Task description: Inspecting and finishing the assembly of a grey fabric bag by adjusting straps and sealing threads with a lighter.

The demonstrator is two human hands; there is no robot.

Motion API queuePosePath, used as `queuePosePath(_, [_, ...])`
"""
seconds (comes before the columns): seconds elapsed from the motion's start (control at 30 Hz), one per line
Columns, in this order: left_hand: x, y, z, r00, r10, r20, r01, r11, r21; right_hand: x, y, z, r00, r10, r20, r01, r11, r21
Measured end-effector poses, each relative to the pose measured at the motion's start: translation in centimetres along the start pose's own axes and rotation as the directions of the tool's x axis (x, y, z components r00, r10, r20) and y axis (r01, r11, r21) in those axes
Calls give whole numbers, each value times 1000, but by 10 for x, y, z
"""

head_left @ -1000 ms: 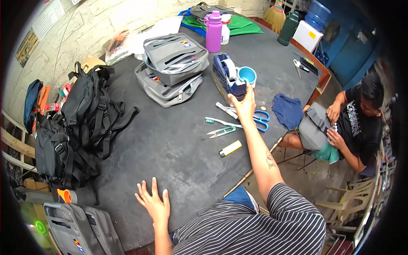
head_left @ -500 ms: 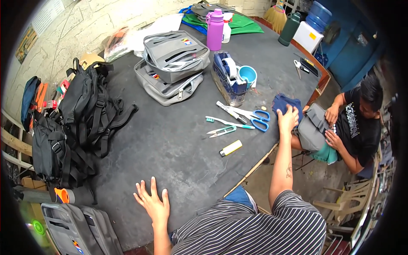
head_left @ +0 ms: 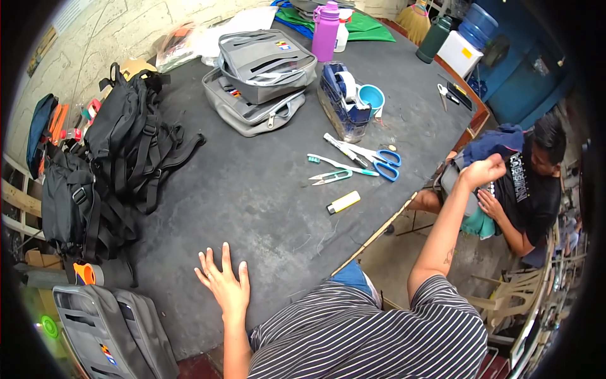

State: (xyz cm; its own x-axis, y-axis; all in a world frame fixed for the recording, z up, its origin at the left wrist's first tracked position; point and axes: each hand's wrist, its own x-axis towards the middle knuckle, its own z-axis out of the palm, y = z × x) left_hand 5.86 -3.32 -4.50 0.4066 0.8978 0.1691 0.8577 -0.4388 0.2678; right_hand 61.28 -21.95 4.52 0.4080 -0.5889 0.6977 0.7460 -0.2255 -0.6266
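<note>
My left hand (head_left: 228, 287) rests on the dark table top (head_left: 189, 221), its fingers spread, holding nothing. Out past the table's right edge, my right hand (head_left: 483, 172) is closed on a navy blue cloth (head_left: 495, 143). The cloth hangs in front of a seated co-worker, partly covering a grey bag (head_left: 449, 177) on that person's lap. Nearest my left hand on the table is a yellow lighter (head_left: 344, 203). Beyond it lie thread snips (head_left: 333, 177), a toothbrush (head_left: 344, 165), a marker pen (head_left: 339, 146) and blue-handled scissors (head_left: 385, 165).
Two stacked grey bags (head_left: 268, 69), a tape dispenser (head_left: 344, 104) and a purple bottle (head_left: 325, 31) stand farther back. Black backpacks (head_left: 126, 132) pile at the left; more grey bags (head_left: 95, 328) stand at lower left. A dark green bottle (head_left: 434, 39) is near the far edge.
My right hand has lifted the navy cloth off the table and carried it right, over to the co-worker. My left hand stays on the table.
</note>
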Motion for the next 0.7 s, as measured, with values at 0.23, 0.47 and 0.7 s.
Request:
queuePosePath(0.23, [2,2,-2,1000,0,-5,0,1000,-8,-51,-83,6,910,214,354,-329,893,307])
queuePosePath(0.47, [0,0,-3,1000,1,-11,-1,1000,-29,-156,-140,8,129,215,968,-729,683,-55])
queuePosePath(0.7, [0,-2,-6,1000,3,3,-3,998,-63,-147,-116,-19,-418,233,878,-720,505,-476])
